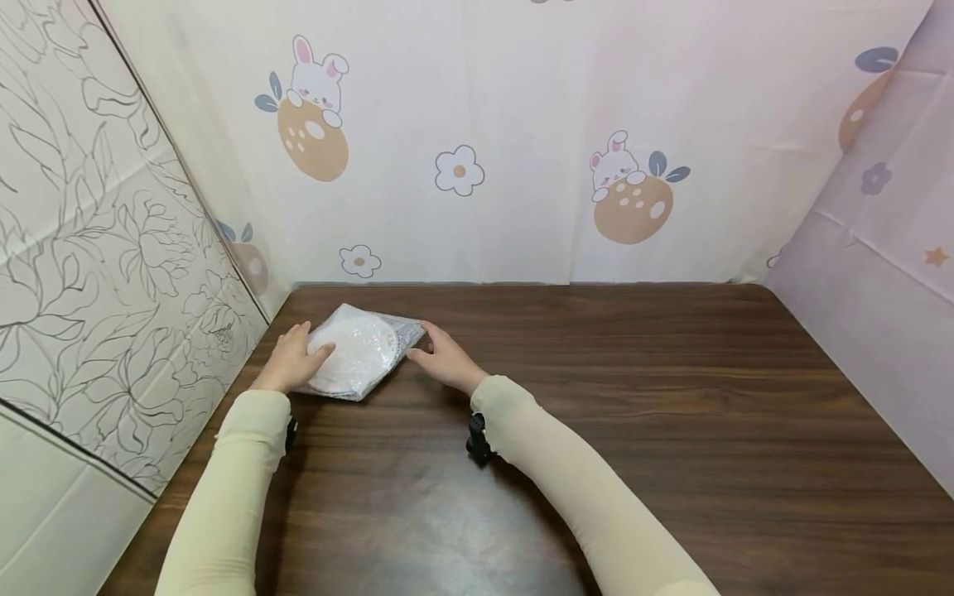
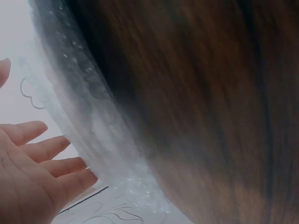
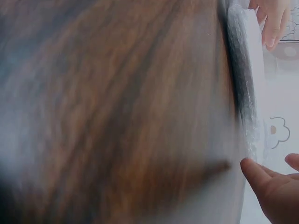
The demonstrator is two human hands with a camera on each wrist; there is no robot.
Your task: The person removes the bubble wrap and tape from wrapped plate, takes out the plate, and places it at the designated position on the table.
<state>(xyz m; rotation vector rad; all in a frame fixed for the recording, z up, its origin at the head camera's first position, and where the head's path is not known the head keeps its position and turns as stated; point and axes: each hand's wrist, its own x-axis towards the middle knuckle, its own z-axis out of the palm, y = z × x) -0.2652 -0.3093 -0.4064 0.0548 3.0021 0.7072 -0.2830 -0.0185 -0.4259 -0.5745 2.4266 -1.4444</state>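
Observation:
On the far left of the table lies a flat bubble-wrapped package (image 1: pixel 354 352), with a white round shape, like a plate, showing through the wrap. My left hand (image 1: pixel 292 360) is at its left edge, thumb over the top side. In the left wrist view the left hand's fingers (image 2: pixel 51 158) are straight and spread, their tips at the wrap (image 2: pixel 88 126). My right hand (image 1: pixel 445 358) is at the package's right corner, thumb and fingers apart. The right wrist view has a fingertip of the right hand (image 3: pixel 273 189) close to the wrap's end (image 3: pixel 247 84); contact there is hard to tell.
The brown wood-grain table (image 1: pixel 633 414) extends to the right and toward me. Behind it hangs a pale curtain (image 1: pixel 522 108) with rabbits and flowers. A white panel with line-drawn flowers (image 1: pixel 112 248) stands along the left side. A black wrist device (image 1: pixel 478 439) is on my right sleeve.

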